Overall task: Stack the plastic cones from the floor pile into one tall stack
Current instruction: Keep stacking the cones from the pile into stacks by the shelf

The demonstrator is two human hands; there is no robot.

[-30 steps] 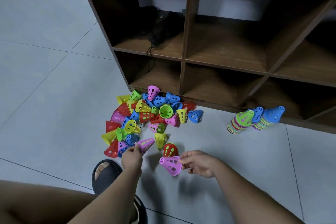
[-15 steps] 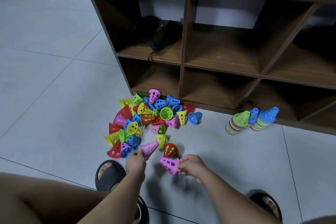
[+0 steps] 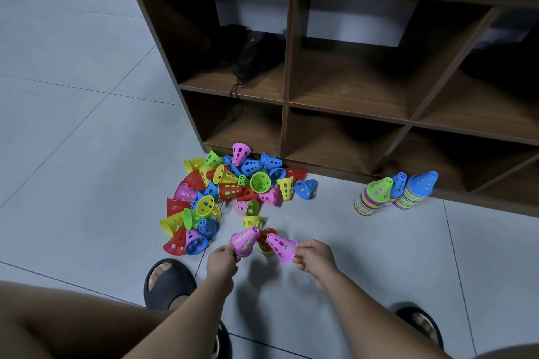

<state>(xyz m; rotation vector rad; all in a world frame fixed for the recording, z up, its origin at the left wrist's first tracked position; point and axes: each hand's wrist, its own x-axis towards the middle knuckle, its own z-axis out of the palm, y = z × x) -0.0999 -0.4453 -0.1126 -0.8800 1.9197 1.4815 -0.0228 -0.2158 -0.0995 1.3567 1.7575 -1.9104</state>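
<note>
A loose pile of small perforated plastic cones point(image 3: 230, 186) in red, yellow, green, blue and pink lies on the floor before the shelf. My left hand point(image 3: 221, 262) pinches the rim of a pink cone with green inside point(image 3: 244, 240), lifted off the floor. My right hand point(image 3: 313, 258) pinches the rim of another pink cone point(image 3: 280, 246), tip pointing left toward the first one. The two cones are close but apart. A red and green cone point(image 3: 264, 239) lies on the floor behind them. Three stacks of cones point(image 3: 376, 198) stand at the right by the shelf.
A brown wooden cubby shelf point(image 3: 344, 102) stands behind the pile, with dark cloth and a cord in its upper left cell. My sandalled feet point(image 3: 166, 283) sit left and right below my hands. Grey tiled floor point(image 3: 73, 154) spreads to the left.
My left hand has lifted the pink cone off the floor and brought it right. My right hand has raised its pink cone toward it. The camera view has tilted back.
</note>
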